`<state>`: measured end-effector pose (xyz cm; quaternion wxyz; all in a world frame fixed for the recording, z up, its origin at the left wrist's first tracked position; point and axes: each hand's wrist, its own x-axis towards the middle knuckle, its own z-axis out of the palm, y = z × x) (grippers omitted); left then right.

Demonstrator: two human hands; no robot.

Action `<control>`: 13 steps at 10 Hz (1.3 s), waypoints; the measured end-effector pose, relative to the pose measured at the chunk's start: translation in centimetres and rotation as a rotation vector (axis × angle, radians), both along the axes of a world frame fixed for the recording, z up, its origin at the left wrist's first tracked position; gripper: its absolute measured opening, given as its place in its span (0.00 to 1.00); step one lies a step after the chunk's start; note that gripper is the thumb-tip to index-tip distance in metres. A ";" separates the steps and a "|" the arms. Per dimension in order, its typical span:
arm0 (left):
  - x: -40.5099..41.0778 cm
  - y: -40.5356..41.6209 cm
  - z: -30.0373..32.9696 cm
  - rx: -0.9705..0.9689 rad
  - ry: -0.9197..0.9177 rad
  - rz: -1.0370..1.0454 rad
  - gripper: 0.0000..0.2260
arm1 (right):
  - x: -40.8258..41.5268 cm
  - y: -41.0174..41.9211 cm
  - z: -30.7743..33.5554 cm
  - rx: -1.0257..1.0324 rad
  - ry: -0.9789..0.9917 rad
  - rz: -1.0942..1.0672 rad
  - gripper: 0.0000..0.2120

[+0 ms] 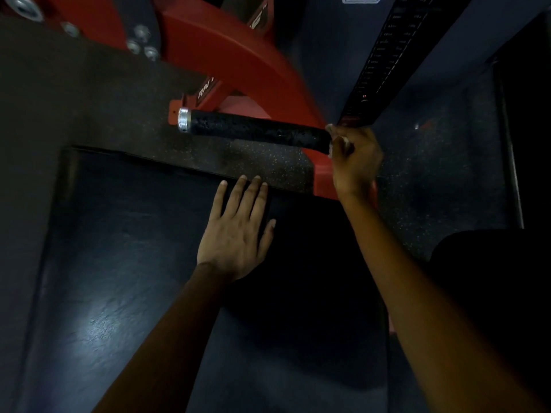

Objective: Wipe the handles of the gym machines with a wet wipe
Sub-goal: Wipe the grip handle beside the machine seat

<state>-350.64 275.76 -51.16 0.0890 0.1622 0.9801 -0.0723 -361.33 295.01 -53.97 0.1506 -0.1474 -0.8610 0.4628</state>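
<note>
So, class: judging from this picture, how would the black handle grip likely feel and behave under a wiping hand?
The handle grip looks rough and speckled, so it probably resists slipping, though glints suggest dampness. It joins the red frame, so it likely stays rigid when pushed. The right hand curls around its inner end, with white bits showing, probably the wipe.

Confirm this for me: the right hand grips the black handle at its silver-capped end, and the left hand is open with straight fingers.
Not quite. In the head view the right hand grips the black handle at the end opposite the silver cap, beside the red frame. The left hand is open, fingers straight.
</note>
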 end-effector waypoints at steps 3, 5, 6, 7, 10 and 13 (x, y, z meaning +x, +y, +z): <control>0.0 0.0 0.0 -0.001 -0.001 -0.001 0.28 | -0.6 2.4 -2.3 0.150 -0.185 -0.070 0.13; -0.1 0.1 -0.1 0.006 -0.004 0.003 0.28 | -0.3 4.0 -2.2 0.204 -0.311 -0.030 0.15; -0.1 -0.1 -0.1 0.005 -0.009 0.002 0.28 | -0.2 4.0 -1.0 0.256 -0.405 0.029 0.16; -0.2 -0.1 0.1 0.019 -0.035 0.019 0.28 | -0.5 4.1 -1.1 0.284 -0.405 0.031 0.16; -0.1 0.0 0.1 0.019 0.008 0.000 0.28 | -0.6 3.1 -3.0 -0.010 -0.311 -0.222 0.13; -0.1 0.0 0.2 0.023 -0.006 -0.002 0.28 | -0.4 0.3 -0.1 -0.125 -0.132 -0.189 0.10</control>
